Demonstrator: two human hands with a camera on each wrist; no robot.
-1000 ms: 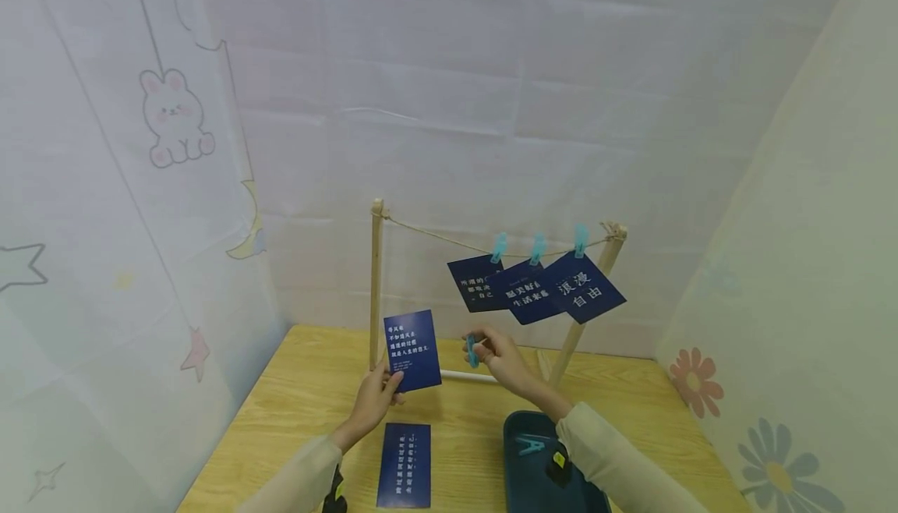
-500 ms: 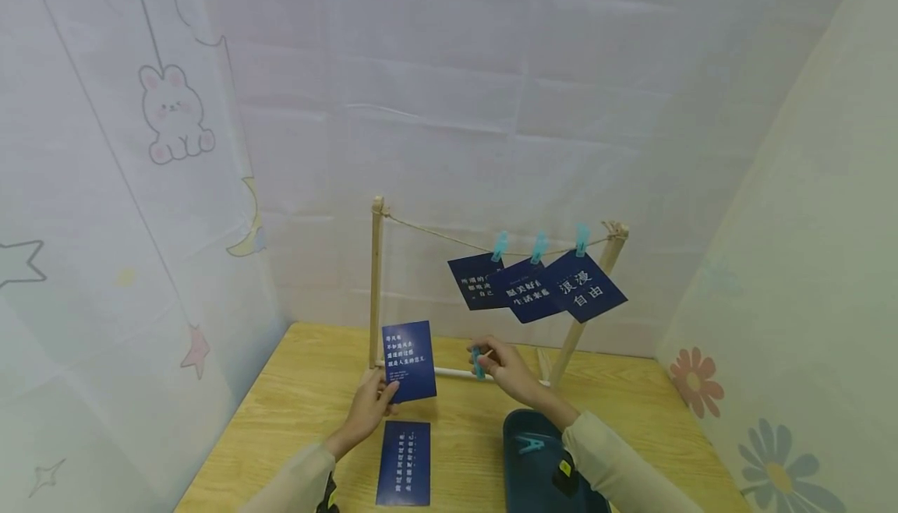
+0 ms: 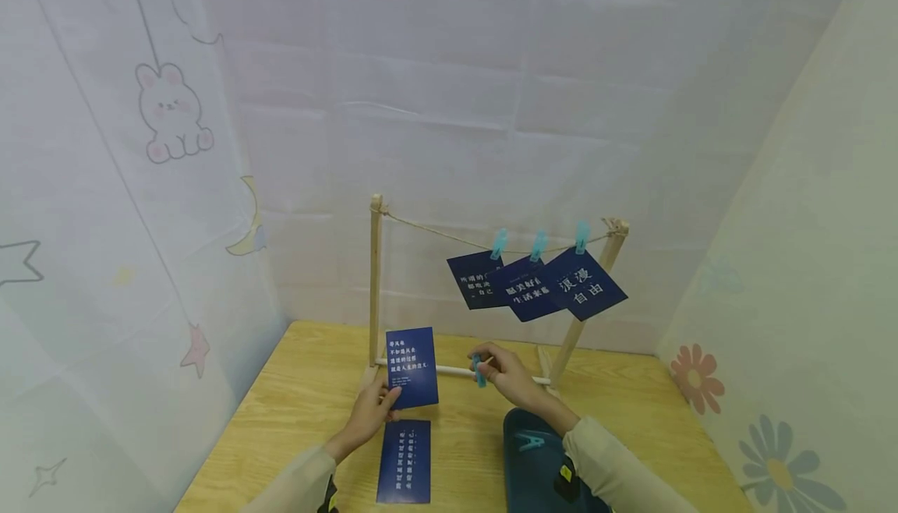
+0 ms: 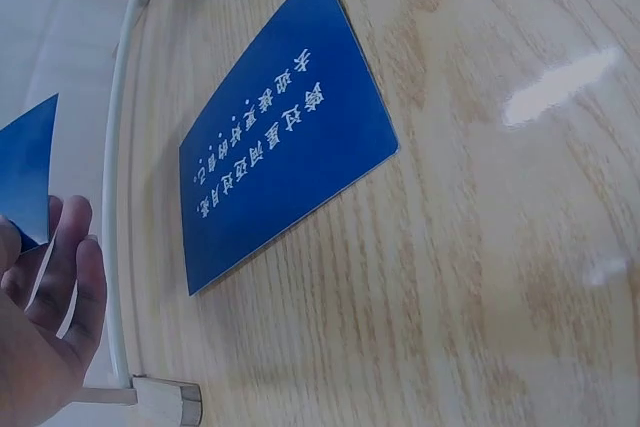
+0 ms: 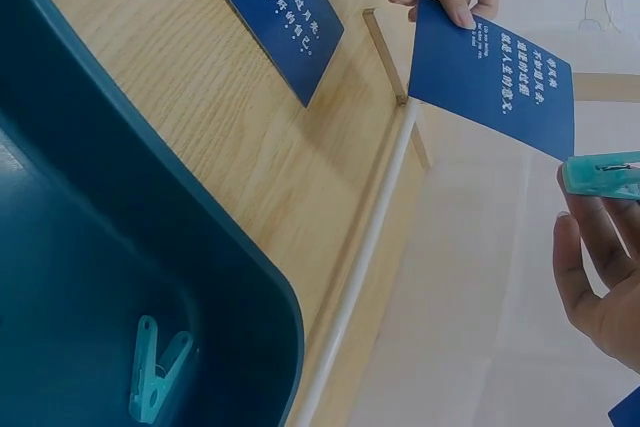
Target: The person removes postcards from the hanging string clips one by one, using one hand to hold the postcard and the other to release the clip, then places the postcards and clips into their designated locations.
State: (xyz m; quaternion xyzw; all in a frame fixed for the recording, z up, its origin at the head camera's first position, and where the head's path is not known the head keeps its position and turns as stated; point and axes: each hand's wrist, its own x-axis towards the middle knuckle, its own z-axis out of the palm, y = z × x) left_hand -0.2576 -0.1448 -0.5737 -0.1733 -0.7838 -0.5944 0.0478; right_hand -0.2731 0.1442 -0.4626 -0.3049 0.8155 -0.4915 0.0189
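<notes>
My left hand (image 3: 373, 406) pinches a dark blue card (image 3: 412, 369) with white writing by its lower left corner, holding it up above the table. To the right, my right hand (image 3: 510, 376) holds a light blue clothespin (image 3: 479, 371) between thumb and fingers. In the right wrist view the clothespin (image 5: 603, 175) appears close to the card's corner; whether they touch I cannot tell. A second blue card (image 3: 404, 462) lies flat on the table below my left hand, and also fills the middle of the left wrist view.
A wooden frame with a post (image 3: 375, 287) bears a sagging string (image 3: 435, 233). Three cards, the rightmost one (image 3: 585, 285) in front, hang from clothespins at its right. A dark teal tray (image 3: 515, 482) under my right forearm holds a clothespin (image 3: 530, 441). A white rod (image 3: 456, 371) spans the base.
My left hand has lowered the card somewhat, then shifted it slightly right. My right hand, with the clothespin, has come down a little. The hanging cards stay on the string.
</notes>
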